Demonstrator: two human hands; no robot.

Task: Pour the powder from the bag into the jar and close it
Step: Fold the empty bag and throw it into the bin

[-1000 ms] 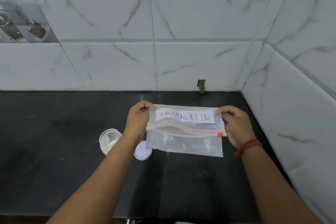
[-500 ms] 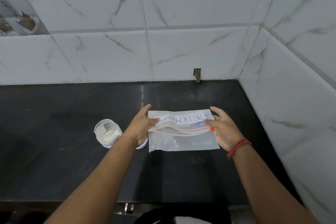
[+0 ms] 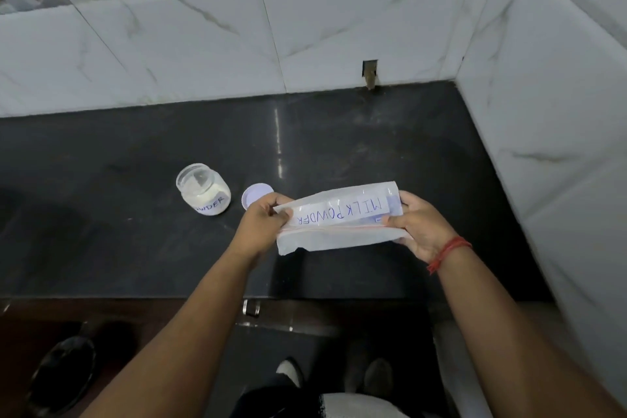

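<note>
partly hidden lid [image 3: 255, 197] behind left hand [image 3: 263, 226]; bag [image 3: 339, 219] contents unclear.

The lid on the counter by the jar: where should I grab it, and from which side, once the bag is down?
Take the lid by its round rim, pinching from above. It lies flat on the counter, right of the open jar. Come from its far or left side with the left hand, which now covers its near edge while both hands hold the bag.
</note>
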